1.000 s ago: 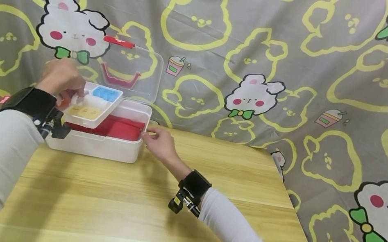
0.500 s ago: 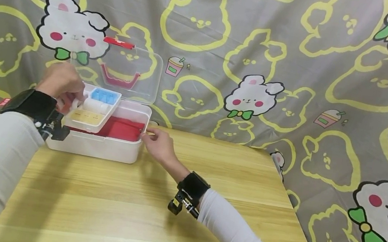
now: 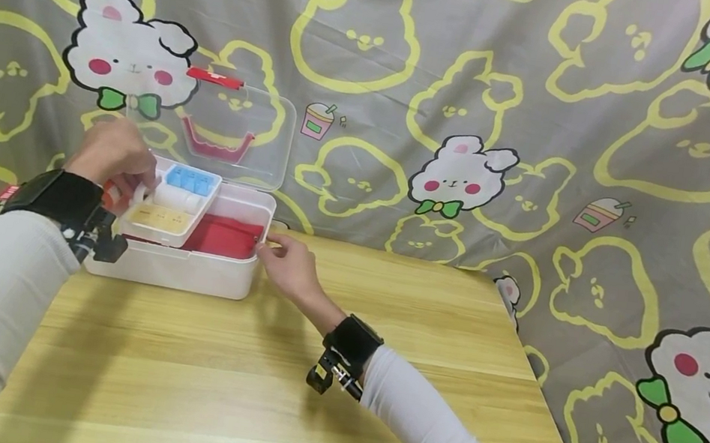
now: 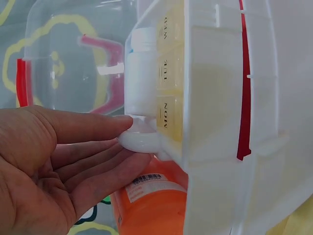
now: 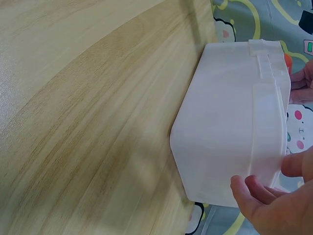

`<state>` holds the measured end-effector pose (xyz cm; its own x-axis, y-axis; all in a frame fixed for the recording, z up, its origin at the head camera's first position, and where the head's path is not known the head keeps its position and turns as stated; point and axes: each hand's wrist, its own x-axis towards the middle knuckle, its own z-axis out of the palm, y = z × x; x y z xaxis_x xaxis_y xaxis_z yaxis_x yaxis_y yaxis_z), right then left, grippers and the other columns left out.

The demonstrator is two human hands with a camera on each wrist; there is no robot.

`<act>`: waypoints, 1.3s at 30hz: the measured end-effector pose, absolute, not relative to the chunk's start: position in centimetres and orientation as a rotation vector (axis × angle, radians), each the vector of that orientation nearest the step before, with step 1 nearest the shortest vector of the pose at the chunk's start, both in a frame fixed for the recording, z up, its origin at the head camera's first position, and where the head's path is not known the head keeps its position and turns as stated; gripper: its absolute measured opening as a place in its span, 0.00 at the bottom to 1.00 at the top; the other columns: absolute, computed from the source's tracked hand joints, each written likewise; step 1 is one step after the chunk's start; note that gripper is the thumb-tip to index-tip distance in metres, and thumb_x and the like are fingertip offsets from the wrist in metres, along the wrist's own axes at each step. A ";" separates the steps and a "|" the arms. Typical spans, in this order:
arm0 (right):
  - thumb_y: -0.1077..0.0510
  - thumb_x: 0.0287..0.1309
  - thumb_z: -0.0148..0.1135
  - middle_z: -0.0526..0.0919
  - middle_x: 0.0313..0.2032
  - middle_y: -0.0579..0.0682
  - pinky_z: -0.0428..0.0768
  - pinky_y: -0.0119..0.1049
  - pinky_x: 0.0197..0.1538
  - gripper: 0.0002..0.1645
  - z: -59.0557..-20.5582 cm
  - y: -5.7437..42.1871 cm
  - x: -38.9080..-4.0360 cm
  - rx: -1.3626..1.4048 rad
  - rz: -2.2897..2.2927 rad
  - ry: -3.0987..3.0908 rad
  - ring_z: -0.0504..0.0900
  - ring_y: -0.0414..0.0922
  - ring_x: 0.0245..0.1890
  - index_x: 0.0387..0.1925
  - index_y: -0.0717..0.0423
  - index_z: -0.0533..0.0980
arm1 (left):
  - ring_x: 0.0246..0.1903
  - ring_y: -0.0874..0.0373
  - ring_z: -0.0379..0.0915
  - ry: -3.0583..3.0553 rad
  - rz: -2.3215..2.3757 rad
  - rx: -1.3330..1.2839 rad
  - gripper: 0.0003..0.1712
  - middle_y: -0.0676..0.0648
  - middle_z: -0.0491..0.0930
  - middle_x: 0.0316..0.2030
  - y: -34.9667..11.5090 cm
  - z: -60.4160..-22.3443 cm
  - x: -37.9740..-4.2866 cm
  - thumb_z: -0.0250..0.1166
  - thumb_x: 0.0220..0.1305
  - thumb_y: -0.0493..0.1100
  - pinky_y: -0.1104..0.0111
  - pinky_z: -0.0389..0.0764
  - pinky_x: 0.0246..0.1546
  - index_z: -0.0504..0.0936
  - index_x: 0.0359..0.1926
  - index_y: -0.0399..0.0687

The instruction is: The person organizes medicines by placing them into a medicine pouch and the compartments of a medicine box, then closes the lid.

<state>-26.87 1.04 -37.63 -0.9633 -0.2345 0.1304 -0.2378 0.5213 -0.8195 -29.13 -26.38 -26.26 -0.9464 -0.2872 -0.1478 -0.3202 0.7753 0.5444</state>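
My left hand (image 3: 115, 156) pinches the rounded white handle (image 4: 139, 139) at the left end of a white inner tray (image 3: 194, 222). In the tray lie a blue pill organizer (image 3: 190, 180), a white bottle (image 4: 142, 81) and a yellow pill organizer (image 4: 169, 71) marked with weekdays. Under the tray stands the white storage box (image 3: 184, 271), with a red pouch (image 3: 226, 237) inside. An orange bottle (image 4: 151, 205) shows beneath my left fingers. With thumb and fingers, my right hand (image 3: 290, 267) holds the box's right rim.
The box's clear lid (image 3: 265, 137) stands open behind it, with a red latch (image 3: 214, 78) at its upper edge. A wooden table (image 3: 277, 385) carries the box. Behind hangs a patterned grey curtain (image 3: 370, 208).
The left hand has brought the tray slightly down towards the box, and the tray now sits more level. My right hand keeps its hold on the box rim.
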 end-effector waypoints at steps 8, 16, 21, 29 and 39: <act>0.50 0.67 0.60 0.90 0.43 0.56 0.84 0.29 0.38 0.24 -37.7 1.1 -26.9 0.425 1.475 -2.733 0.90 0.45 0.41 0.58 0.58 0.81 | 0.22 0.44 0.83 2.921 0.921 -0.469 0.21 0.33 0.82 0.26 -25.9 -26.4 -29.2 0.71 0.57 0.34 0.62 0.86 0.26 0.78 0.46 0.19; 0.51 0.67 0.59 0.90 0.43 0.57 0.82 0.28 0.37 0.23 -37.6 1.0 -26.8 0.435 1.455 -2.736 0.90 0.45 0.39 0.58 0.58 0.81 | 0.24 0.44 0.85 2.886 0.935 -0.457 0.22 0.32 0.84 0.28 -25.5 -26.6 -29.6 0.72 0.58 0.34 0.58 0.88 0.30 0.79 0.48 0.20; 0.51 0.67 0.59 0.90 0.44 0.57 0.82 0.27 0.37 0.23 -37.7 1.0 -26.7 0.435 1.466 -2.733 0.90 0.46 0.41 0.59 0.58 0.80 | 0.24 0.44 0.86 2.859 0.937 -0.453 0.22 0.32 0.85 0.28 -25.8 -26.8 -29.6 0.72 0.58 0.34 0.56 0.88 0.31 0.78 0.49 0.20; 0.52 0.67 0.59 0.90 0.43 0.57 0.82 0.27 0.36 0.23 -37.6 1.0 -26.6 0.440 1.465 -2.726 0.90 0.45 0.41 0.59 0.58 0.80 | 0.21 0.45 0.83 2.884 0.890 -0.487 0.20 0.35 0.82 0.23 -26.5 -27.0 -29.6 0.71 0.59 0.34 0.62 0.83 0.25 0.79 0.46 0.19; 0.52 0.68 0.59 0.90 0.42 0.57 0.81 0.26 0.35 0.23 -37.7 1.0 -26.7 0.466 1.462 -2.718 0.90 0.45 0.39 0.59 0.58 0.80 | 0.22 0.45 0.83 2.913 0.946 -0.500 0.21 0.33 0.83 0.26 -26.7 -27.1 -29.2 0.72 0.58 0.34 0.61 0.85 0.26 0.80 0.47 0.19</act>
